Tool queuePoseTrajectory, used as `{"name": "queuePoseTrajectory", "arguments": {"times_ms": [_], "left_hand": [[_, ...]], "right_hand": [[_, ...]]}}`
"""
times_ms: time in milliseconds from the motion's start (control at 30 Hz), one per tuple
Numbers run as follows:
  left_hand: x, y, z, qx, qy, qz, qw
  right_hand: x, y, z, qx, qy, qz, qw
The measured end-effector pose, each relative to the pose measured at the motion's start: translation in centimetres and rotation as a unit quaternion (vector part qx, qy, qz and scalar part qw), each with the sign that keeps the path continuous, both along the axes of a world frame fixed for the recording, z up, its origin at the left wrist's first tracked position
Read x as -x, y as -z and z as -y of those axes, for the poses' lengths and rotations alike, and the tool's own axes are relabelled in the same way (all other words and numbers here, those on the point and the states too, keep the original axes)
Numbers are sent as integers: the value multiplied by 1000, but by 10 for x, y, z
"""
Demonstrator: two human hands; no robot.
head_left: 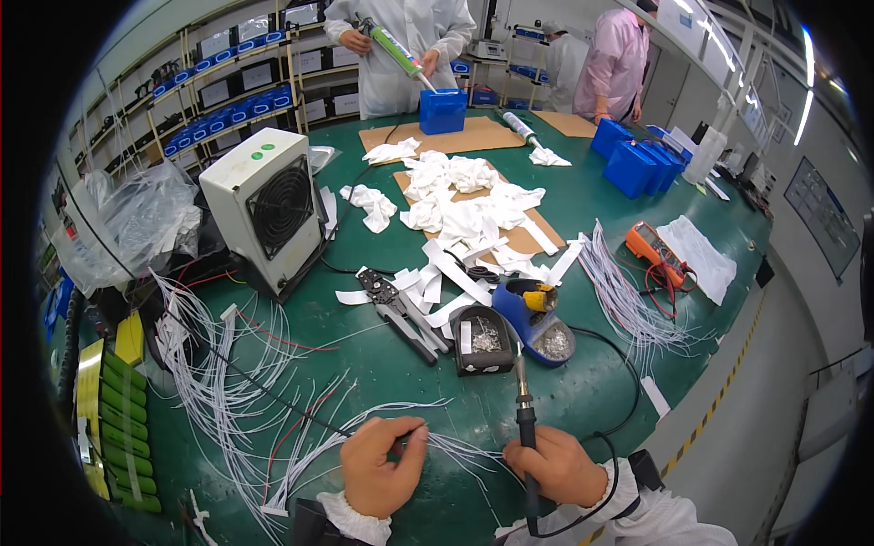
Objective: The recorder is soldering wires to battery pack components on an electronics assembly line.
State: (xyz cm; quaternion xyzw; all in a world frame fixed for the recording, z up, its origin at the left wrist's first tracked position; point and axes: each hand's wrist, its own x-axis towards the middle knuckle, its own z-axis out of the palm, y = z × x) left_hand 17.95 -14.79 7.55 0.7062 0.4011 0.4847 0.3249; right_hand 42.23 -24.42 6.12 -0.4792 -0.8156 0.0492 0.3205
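Note:
My right hand (560, 466) is closed round the black grip of a soldering iron (525, 409). The iron points away from me, its metal tip beside the blue soldering iron stand (523, 320) and a black box (482, 355) of silvery scraps. My left hand (382, 466) is pinched, thumb against forefinger. A thin dark wire (273, 398) runs to it from the left; the bit between the fingertips is too small to make out clearly. White wires (460, 448) spread under and between both hands, their ends near my right fingers.
Wire strippers (401, 314), white strips and crumpled white cloths (455, 191) lie ahead. A fan unit (264, 209) and green cells (123, 423) stand left. Right are a wire bundle (628, 291) and an orange multimeter (657, 253). Across the table a person holds a sealant tube (396, 50) over a blue box (443, 111).

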Motion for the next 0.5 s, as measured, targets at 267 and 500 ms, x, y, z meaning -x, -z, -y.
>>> {"name": "queuePoseTrajectory", "arguments": {"times_ms": [267, 500], "left_hand": [[-2, 8, 1, -47, 42, -38, 997], [-4, 16, -1, -129, 75, -79, 986]], "right_hand": [[-8, -14, 0, 37, 15, 29, 999], [-29, -10, 20, 25, 13, 20, 999]]}}
